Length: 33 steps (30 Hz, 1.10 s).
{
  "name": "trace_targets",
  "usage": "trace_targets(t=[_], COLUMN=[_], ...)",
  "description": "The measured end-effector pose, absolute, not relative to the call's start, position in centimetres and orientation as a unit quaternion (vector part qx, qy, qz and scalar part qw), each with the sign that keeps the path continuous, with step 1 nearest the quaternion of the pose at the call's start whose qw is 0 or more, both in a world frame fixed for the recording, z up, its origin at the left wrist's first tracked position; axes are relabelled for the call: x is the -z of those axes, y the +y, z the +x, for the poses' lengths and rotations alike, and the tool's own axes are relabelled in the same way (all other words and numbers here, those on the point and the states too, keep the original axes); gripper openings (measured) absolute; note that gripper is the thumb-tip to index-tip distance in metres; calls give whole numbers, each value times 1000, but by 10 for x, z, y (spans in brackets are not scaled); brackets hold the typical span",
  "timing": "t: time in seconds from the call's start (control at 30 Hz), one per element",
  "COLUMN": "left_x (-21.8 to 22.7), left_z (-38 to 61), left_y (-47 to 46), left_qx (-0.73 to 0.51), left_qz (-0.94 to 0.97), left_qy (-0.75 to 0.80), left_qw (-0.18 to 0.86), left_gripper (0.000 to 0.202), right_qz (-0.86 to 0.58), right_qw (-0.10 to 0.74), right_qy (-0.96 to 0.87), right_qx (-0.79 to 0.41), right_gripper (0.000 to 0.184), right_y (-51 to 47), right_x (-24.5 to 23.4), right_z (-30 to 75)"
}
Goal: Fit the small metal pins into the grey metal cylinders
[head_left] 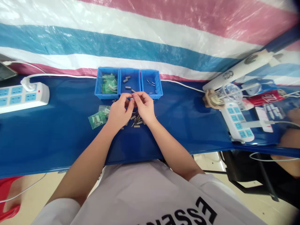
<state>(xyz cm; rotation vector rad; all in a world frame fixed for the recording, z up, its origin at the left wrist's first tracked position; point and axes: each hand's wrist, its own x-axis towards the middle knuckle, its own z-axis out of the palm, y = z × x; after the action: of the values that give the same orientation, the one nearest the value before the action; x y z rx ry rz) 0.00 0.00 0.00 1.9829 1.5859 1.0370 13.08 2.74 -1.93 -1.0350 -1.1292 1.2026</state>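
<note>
Well, head view: left hand (pixel 120 109) and right hand (pixel 145 107) both pinching small pale piece (pixel 131 99), mostly hidden, shape unclear. Just nearside of hands, grey metal cylinders (pixel 137 126) and thin dark rods (pixel 138 120), partly covered. Beyond hands, three blue plastic bins (pixel 106 97).

Black capital letters stand on the pale shirt (pixel 140 187) at the bottom of the frame: upside down and running from right to left, they read "ESSEN", with the leftmost ones cut by the lower edge. White marks like characters stand on a red package (pixel 254 99) at the right of the frame, too blurred to read surely
</note>
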Motion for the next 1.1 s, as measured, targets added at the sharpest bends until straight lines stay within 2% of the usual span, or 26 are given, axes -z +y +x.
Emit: trace_targets(t=[0.87,1.1], left_x=[0,1], left_z=[-1,0], left_y=[-1,-1], left_qx=[-356,-358], left_qz=[717,718], left_qy=[565,563], left_qw=[200,198], left_gripper=[29,30], right_qz=[-452,-433], right_qw=[546,567], right_qy=[-495,-487], right_qx=[-502,-504], right_gripper=[36,30], right_y=[27,27], right_x=[22,23], right_z=[131,131])
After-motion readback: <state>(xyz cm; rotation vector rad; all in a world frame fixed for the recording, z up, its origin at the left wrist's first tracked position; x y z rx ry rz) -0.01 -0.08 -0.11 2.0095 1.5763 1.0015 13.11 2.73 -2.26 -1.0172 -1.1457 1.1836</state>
